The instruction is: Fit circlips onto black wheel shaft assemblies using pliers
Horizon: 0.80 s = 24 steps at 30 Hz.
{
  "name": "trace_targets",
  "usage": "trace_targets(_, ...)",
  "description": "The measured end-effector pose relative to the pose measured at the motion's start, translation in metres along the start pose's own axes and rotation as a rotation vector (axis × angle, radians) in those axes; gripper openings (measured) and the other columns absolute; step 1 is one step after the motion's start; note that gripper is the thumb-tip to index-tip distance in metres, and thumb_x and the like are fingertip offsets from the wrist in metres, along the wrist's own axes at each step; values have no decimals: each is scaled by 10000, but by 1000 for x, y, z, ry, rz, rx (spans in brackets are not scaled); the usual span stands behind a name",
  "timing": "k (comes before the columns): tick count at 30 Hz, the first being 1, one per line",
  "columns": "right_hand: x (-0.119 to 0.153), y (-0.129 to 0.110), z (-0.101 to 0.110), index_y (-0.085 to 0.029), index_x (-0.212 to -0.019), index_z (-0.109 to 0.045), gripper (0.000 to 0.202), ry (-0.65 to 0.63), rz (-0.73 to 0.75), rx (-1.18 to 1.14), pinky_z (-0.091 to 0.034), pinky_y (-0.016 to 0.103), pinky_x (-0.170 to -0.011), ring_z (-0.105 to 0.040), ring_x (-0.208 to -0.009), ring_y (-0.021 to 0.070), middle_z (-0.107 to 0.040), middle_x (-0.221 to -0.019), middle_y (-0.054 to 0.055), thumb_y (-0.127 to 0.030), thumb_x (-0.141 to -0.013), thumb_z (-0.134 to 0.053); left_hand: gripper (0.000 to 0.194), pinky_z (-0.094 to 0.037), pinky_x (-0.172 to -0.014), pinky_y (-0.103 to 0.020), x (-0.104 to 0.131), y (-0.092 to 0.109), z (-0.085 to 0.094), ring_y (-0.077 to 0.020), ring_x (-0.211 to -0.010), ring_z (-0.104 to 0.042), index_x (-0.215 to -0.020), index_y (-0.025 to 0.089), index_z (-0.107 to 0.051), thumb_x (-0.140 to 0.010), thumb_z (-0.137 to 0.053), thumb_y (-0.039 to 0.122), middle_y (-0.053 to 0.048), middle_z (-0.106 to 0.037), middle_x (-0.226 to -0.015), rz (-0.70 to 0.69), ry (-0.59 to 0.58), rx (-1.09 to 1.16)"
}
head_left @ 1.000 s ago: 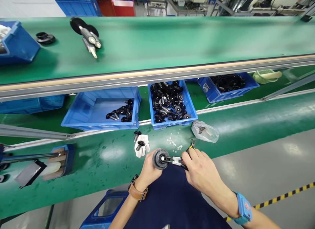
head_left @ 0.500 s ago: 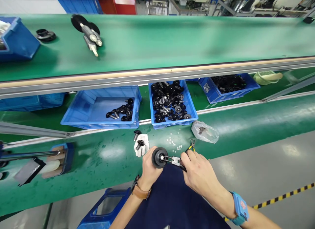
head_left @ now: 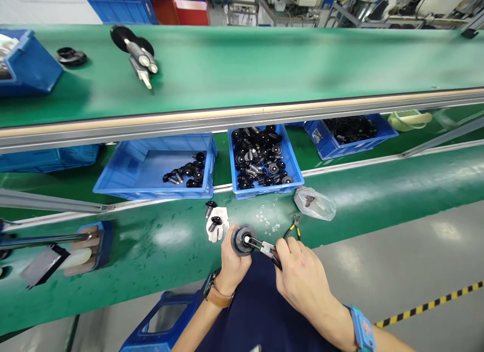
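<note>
My left hand (head_left: 235, 258) is closed around a black round part (head_left: 241, 240) with a pale centre, held up over the bench's near edge. My right hand (head_left: 302, 271) grips a pair of circlip pliers (head_left: 266, 248). Their slim tips touch the middle of the round part. Whether a ring sits on the tips is too small to tell. Beyond my hands, small pale rings (head_left: 266, 222) lie scattered on the green bench. Yellow-and-black side cutters (head_left: 294, 227) lie by my right hand. Two similar black parts with grey shafts rest on and beside a white glove (head_left: 218, 230).
A blue bin (head_left: 269, 191) full of black parts stands ahead, with a less filled blue bin (head_left: 151, 193) to its left. A clear plastic bag (head_left: 319, 206) lies right of the rings. Across the back runs a raised green conveyor (head_left: 264, 64). A clamp-like fixture (head_left: 85, 251) sits left.
The pliers and my right hand have shifted slightly left and down, tilting the pliers more. The round part has tipped a little left, and the side cutters show more fully.
</note>
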State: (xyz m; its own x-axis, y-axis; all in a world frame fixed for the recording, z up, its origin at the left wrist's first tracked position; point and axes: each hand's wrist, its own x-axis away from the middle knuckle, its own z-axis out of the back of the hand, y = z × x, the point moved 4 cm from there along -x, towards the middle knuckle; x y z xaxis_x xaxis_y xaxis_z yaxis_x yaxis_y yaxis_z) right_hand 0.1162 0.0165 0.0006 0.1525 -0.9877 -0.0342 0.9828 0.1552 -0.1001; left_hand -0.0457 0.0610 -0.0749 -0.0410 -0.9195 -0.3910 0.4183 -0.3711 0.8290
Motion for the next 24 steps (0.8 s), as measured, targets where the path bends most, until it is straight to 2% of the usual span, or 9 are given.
trace_targets(5,4,-10,-2,-243,-883,-456,181,-2,-37,-1,-281,349,-661,-502,-679,219,-531,-776,20,-112,-843,-574,193,-570,-769,-338,5,-9,-5,-215,-840,-685,-954,196,-641,-808,-567,94,-53,-692,-904,134,40,57)
trace_targets(12,3,-11,-5,-246,-891,-462,166,-2,-51,18,-285,355,-651,-505,-673,228,-530,-772,21,-128,-857,-573,316,-576,-950,-422,17,-32,-13,-250,-973,-731,-1091,178,-655,-778,-614,159,-89,-758,-1016,218,58,140)
trace_targets(18,3,-13,-7,-240,-893,-477,162,-26,-80,37,-312,364,-667,-505,-704,237,-523,-789,29,-137,-843,-592,280,-599,-905,-396,18,-36,-20,-232,-923,-736,-1067,182,-672,-795,-608,159,-80,-763,-988,252,10,214)
trace_targets(22,0,-8,-9,-203,-1076,-531,162,0,-100,-60,-367,378,-704,-524,-795,268,-553,-897,67,-226,-919,-565,240,-588,-951,-425,18,-40,-27,-257,-984,-737,-1051,173,-707,-833,-609,189,-107,-770,-1034,329,10,209)
trace_targets(24,-3,8,-19,-196,-1147,-527,187,21,-158,-175,-410,386,-761,-551,-884,281,-580,-984,95,-288,-987,-499,217,-588,-954,-433,19,-44,-30,-268,-994,-738,-1041,165,-721,-856,-623,223,-120,-774,-1046,374,-8,212)
